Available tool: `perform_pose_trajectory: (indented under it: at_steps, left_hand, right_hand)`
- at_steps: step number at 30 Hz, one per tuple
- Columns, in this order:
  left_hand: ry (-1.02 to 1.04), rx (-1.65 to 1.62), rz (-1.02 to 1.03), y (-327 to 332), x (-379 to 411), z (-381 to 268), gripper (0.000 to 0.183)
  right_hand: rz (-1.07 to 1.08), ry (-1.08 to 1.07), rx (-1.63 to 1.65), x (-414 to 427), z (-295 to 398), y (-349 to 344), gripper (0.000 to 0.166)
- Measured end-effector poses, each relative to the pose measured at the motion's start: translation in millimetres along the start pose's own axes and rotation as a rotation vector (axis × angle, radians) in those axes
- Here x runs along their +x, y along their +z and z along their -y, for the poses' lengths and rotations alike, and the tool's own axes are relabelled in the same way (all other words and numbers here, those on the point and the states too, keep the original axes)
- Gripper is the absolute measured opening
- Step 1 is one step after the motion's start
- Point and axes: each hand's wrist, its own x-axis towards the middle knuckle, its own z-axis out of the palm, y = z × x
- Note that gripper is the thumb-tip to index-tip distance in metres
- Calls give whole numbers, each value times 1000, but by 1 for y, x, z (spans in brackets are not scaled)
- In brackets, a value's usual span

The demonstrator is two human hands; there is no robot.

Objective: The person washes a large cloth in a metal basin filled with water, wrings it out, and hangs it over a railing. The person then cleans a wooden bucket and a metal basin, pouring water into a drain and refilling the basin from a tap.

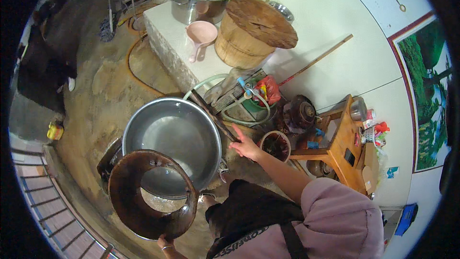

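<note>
My left hand [166, 243], with a bracelet at the wrist, grips the lower edge of a dark brown open-ended cylinder [124, 194], probably wooden. It is tilted, and its opening shows part of the metal basin and the floor. The large round metal basin [172, 140] stands on the floor before me, partly covered by the cylinder. My right hand [246, 146] is at the near end of a dark stick [212, 115], with the index finger extended and the other fingers curled around it. This stick slants past the basin's right rim.
On a white ledge [161, 25] stand a steel pot [197, 9], a pink ladle [201, 34] and a lidded wooden barrel [240, 39]. A pale hose [230, 113] loops beside a bucket [275, 147]. Right is a wooden table [339, 158]; a person in dark clothes [46, 68] is far left.
</note>
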Motion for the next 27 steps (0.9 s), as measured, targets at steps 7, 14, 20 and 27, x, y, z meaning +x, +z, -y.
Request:
perform_pose_trajectory:
  at_steps: [7, 14, 20, 27]
  left_hand:
    - [30, 24, -39, 47, -14, -3, 11]
    - [67, 32, -66, 57, -23, -13, 19]
    - [106, 54, -70, 75, -51, -9, 26]
    - [99, 173, -164, 72, -23, 2, 16]
  right_hand:
    - [-58, -9, -327, 12, 24, -92, 48]
    - [-682, -268, 56, 29, 127, -142, 26]
    - [-543, -319, 713, 133, 187, -226, 40]
    - [-311, -343, 1025, 213, 182, -306, 14]
